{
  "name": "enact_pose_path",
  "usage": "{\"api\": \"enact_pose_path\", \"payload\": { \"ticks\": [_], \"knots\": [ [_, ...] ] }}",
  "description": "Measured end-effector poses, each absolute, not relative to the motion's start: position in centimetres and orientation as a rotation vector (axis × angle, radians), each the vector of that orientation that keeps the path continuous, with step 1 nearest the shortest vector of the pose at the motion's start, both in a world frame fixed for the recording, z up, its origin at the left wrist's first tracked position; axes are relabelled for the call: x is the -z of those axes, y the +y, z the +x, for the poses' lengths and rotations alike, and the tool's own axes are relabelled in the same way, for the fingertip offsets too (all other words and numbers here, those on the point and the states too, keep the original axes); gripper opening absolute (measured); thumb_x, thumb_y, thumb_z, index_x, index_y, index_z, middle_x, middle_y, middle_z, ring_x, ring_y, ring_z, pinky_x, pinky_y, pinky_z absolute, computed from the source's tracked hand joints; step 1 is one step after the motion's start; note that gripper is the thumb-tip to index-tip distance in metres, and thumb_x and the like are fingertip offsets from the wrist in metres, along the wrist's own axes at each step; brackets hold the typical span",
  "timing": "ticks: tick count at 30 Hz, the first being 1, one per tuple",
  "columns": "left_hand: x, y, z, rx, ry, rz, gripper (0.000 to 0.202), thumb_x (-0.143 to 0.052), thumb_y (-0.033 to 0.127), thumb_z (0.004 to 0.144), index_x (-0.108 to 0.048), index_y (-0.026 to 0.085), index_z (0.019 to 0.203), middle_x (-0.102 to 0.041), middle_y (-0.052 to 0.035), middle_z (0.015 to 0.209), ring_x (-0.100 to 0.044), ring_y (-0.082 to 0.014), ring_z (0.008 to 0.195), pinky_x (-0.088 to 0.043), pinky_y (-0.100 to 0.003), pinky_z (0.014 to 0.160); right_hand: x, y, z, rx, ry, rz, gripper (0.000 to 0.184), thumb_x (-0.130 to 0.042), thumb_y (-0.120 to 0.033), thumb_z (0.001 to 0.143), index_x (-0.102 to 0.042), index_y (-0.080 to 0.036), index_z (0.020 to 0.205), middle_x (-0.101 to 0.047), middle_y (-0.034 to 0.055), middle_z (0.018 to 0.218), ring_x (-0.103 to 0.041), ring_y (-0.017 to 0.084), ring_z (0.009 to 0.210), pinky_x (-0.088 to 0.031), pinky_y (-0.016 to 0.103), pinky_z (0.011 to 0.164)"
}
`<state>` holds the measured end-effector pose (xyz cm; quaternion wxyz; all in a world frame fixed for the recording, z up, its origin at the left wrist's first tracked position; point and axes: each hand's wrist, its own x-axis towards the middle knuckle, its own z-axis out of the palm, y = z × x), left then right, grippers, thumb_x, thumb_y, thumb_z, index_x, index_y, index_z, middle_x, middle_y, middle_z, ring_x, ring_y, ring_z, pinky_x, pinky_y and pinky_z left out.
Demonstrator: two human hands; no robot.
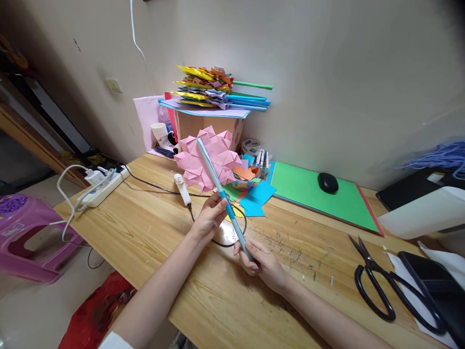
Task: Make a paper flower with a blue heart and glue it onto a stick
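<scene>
Above the desk (160,213), in front of the box (193,125): pink paper flower (223,150) with a pale blue paper stick (217,182) slanting across it. Left hand (210,215) pinches the stick about mid-length, just below the flower; right hand (263,264) is closed around the lower end. No clear grip on the petals.

Progress, my read: flower looks fully folded, stick looks rolled. Top of stick overlaps the petals; probably joined, but can't confirm glued vs. just resting. If anything is left on this one, it's that joint. Stack of folded paper pieces (203,87) on the box has similar sticks poking out right, so several others look done. Paper scraps (258,196) beyond the hands, scissors (371,264) at right.

Text: tape roll (250,145) has print, stool (22,257) has a sticker; both too small to read. No legible brands.
</scene>
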<state>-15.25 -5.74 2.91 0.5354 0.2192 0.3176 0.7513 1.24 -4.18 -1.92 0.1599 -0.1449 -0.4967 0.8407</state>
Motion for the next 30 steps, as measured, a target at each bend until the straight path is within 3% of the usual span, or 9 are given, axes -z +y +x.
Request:
{"api": "enact_pose_path", "payload": {
  "ticks": [30],
  "knots": [
    [-3.39,-6.23,-15.47,-1.742,0.615,0.506,0.022,-0.079,0.018,0.057,-0.066,0.014,0.074,-0.058,0.0025,0.073,-0.054,-0.0053,0.069,-0.043,-0.014,0.065,1.93,-4.19,1.31,-2.43,-1.418,-0.339,0.034,-0.043,-0.044,0.088,-0.057,-0.013,0.087,-0.029,-0.0083,0.046,-0.016,0.005,0.041,-0.013,0.021,0.04]
  ]
}}
